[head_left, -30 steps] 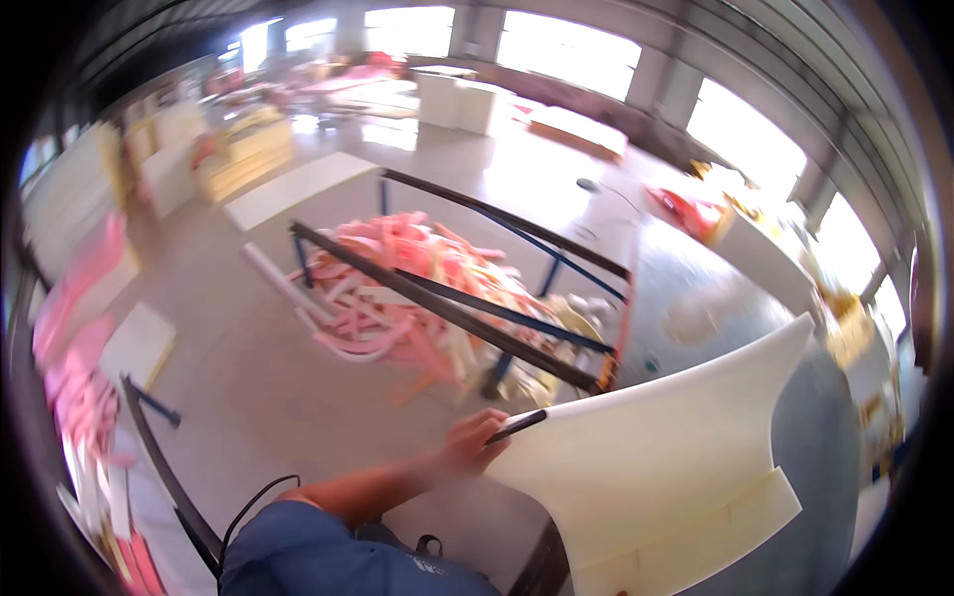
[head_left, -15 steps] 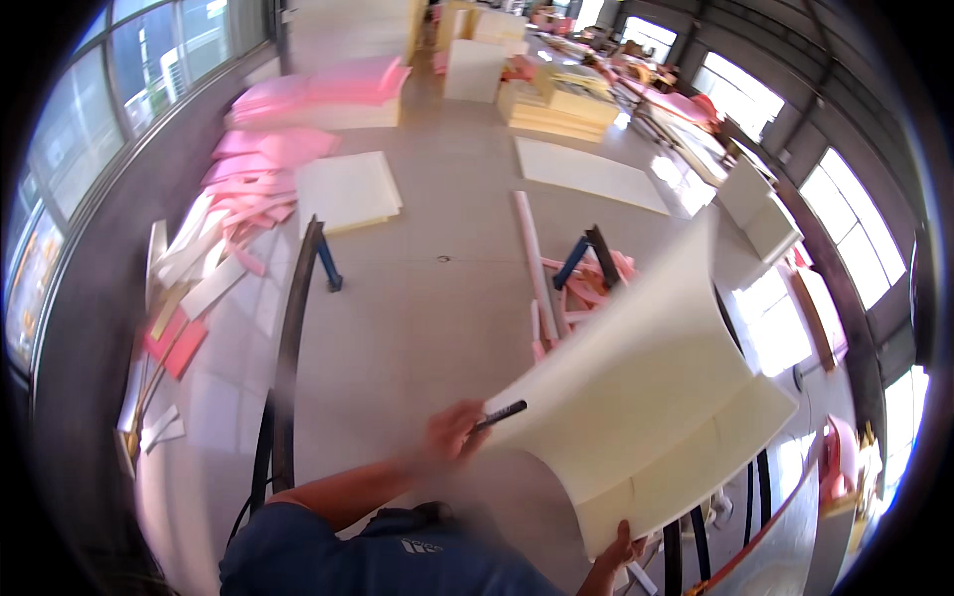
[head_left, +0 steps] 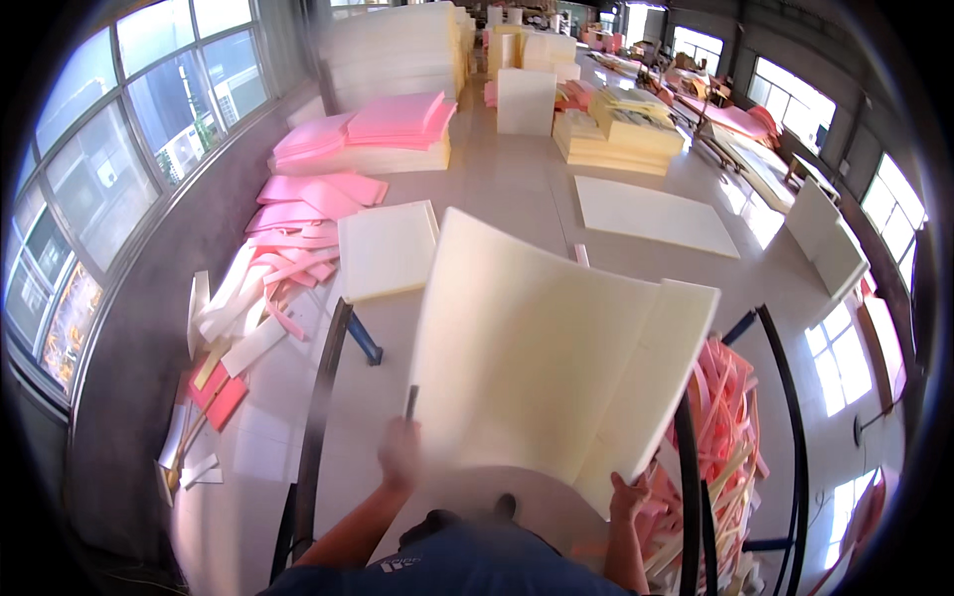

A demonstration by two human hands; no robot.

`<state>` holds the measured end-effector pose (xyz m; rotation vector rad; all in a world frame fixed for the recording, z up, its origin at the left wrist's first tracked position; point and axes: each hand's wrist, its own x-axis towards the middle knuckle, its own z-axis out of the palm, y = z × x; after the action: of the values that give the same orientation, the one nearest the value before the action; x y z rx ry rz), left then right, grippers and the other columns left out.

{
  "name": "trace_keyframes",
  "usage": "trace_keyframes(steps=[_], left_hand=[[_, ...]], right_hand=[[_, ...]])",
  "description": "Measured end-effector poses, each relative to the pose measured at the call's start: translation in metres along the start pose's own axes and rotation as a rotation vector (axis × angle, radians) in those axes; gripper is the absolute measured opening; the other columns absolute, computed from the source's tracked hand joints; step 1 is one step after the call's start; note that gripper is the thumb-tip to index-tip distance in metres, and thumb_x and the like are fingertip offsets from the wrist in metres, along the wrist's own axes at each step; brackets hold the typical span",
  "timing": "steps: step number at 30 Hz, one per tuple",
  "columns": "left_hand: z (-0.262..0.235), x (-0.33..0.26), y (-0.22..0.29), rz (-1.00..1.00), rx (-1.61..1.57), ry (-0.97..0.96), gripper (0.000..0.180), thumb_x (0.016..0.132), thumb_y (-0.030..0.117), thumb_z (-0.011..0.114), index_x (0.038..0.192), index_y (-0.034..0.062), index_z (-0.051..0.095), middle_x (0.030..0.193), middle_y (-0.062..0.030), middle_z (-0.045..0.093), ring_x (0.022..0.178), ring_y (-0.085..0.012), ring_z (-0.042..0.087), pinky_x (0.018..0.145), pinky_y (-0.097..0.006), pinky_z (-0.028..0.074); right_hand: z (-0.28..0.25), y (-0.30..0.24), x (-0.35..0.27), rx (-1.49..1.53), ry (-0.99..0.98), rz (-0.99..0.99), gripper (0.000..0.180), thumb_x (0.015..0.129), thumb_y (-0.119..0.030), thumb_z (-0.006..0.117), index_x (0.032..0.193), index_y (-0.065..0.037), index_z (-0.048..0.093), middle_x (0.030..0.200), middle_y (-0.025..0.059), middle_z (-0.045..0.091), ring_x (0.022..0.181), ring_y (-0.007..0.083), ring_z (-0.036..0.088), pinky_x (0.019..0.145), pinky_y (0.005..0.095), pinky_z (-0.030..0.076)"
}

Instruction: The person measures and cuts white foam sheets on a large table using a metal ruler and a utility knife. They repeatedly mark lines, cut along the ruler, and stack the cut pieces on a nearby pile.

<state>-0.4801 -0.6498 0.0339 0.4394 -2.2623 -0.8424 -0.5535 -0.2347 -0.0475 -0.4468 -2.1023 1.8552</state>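
Note:
A large cream foam sheet (head_left: 527, 358) is held up in front of me, bowed, with a crease line along its right-hand strip. My right hand (head_left: 628, 495) grips its near right corner, thumb on top. At the near left edge is my left hand (head_left: 399, 455), smeared by motion, with a black marker (head_left: 412, 401) sticking up out of its closed fingers. Whether that hand also pinches the sheet is hard to see. The sheet stands above a dark metal frame, whose left bar (head_left: 320, 417) and right bar (head_left: 688, 477) run beside me.
Pink and cream foam offcuts (head_left: 725, 427) are heaped within the frame at right. Pink strips (head_left: 288, 253) lie along the left wall. Flat cream panels (head_left: 388, 248) rest on the floor ahead, and foam stacks (head_left: 388, 60) stand further back.
The sheet has swung from the right to in front of me and now stands more upright. My left hand, with the marker, has moved to its left edge. My view has shifted too.

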Motion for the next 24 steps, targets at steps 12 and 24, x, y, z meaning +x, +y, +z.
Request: trace_keyframes(steps=[12, 24], left_hand=[[0.131, 0.167, -0.105, -0.471, 0.012, 0.268, 0.019, 0.094, 0.017, 0.053, 0.091, 0.0008, 0.063, 0.095, -0.0136, 0.059, 0.087, -0.0292, 0.057, 0.077, -0.037, 0.046], [0.345, 0.489, -0.160, -0.325, -0.004, 0.016, 0.021, 0.093, 0.022, 0.054, 0.097, 0.0046, 0.065, 0.099, -0.0134, 0.060, 0.091, -0.0310, 0.059, 0.079, -0.039, 0.046]], right_hand=[[0.305, -0.045, 0.242, -0.473, -0.310, -0.176, 0.033, 0.063, -0.007, 0.079, 0.091, 0.001, 0.063, 0.078, 0.0148, 0.068, 0.072, 0.0256, 0.066, 0.067, 0.0358, 0.050], [0.470, -0.081, 0.468, -0.574, -0.119, -0.229, 0.036, 0.061, -0.006, 0.078, 0.094, 0.001, 0.064, 0.081, 0.0188, 0.067, 0.076, 0.0350, 0.066, 0.069, 0.0406, 0.050]])
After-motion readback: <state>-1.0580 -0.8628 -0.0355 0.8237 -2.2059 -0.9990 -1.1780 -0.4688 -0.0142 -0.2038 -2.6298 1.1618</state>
